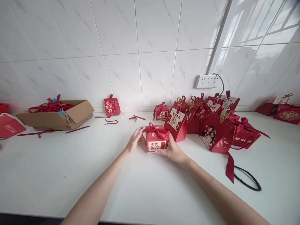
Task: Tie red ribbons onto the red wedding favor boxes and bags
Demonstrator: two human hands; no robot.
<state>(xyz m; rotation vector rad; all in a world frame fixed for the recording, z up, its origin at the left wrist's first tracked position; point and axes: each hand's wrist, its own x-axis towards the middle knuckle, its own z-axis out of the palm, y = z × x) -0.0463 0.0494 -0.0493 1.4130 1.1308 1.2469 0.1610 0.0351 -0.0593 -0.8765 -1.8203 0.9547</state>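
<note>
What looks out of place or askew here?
Loose red ribbons lie scattered on the counter beside the cardboard box; a black cord lies at right. The small red gift box between left hand and right hand looks intact.

Both forearms enter from the lower edge and converge toward the centre. The left forearm (100, 187) runs up and to the right; the right forearm (217, 192) runs up and to the left. Both are bare. The left grip (135, 139) is flat, fingers extended and together. The right grip (172, 150) is curled, thumb reaching left, fingers mostly hidden. The grips are near each other but apart.
</note>
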